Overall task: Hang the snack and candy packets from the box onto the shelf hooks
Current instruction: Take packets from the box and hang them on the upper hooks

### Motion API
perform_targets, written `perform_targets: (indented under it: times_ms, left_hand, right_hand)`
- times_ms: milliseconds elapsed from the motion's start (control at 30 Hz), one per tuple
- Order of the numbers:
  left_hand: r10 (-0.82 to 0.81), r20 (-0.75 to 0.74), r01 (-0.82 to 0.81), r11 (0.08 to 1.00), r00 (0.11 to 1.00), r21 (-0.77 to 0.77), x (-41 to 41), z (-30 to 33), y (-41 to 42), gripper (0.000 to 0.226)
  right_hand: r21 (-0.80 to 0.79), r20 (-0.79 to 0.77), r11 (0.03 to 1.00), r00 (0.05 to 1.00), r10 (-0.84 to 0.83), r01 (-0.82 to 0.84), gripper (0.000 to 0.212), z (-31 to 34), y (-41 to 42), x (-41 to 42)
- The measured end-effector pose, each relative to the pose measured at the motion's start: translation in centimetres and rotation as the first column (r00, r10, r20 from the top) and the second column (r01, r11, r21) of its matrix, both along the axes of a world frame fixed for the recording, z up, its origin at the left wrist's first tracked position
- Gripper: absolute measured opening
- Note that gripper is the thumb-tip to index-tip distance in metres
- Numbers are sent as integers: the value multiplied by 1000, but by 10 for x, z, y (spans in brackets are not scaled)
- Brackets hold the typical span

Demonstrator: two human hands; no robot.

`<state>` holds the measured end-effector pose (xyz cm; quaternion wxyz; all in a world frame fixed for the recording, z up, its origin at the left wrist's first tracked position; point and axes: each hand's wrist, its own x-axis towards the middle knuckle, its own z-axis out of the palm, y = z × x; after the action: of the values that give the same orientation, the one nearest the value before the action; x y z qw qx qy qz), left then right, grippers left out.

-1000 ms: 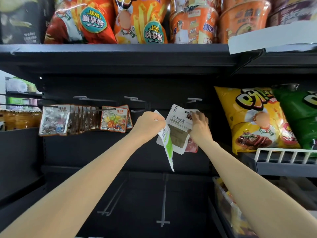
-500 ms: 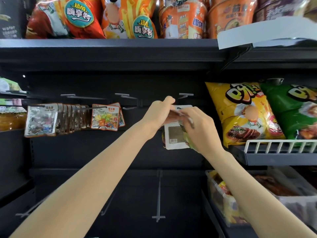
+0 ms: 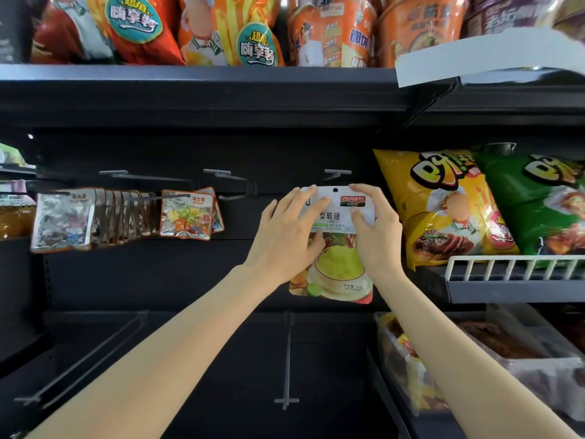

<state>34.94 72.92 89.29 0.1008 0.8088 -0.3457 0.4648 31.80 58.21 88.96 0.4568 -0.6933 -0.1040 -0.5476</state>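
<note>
Head view. Item: flat white-topped foil packet of soft candy point(image 3: 335, 213), with a red and black brand label, a green and yellow fruit picture on its lower half, and a round hang hole punched at top centre. It is held upright against the dark back panel of the shelf point(image 3: 190, 270), long axis vertical.

Key relation: the hang hole sits directly below the bare grey metal hook point(image 3: 337, 173), close under its tip and not yet threaded on it, by my reading.

Grip: left hand point(image 3: 285, 236) lies over the packet's left edge with fingers nearly straight; right hand point(image 3: 373, 229) curls around the right edge. Both are level and equally near the hook.

Adjacent: clear plastic box of packets point(image 3: 408, 369), lower right.
</note>
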Motion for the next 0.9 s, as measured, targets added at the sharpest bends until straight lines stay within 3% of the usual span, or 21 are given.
perform_targets:
  times_ms: [333,533,767,900]
  left_hand:
    - [-257,-208,225,960,944,-166,10,-18,-4,57]
    - [-122,-330,103,992,936,-73,31,-12,-14,66]
    - [42,-505,-39,999,862,16,65,2,-38,81]
    - [81,-529,-88,996,845,12,71,8,-45,75]
  right_hand:
    - [24,-54,1000,998,17,-16,38,-13,-2,16]
    - [-176,-204,960,946,-251,217,48,-7,-7,37]
    - [-379,-410,903,838,-360,203,82,-7,-11,71]
    - [-465,-351,831,798,-490,305,72,-5,-7,76]
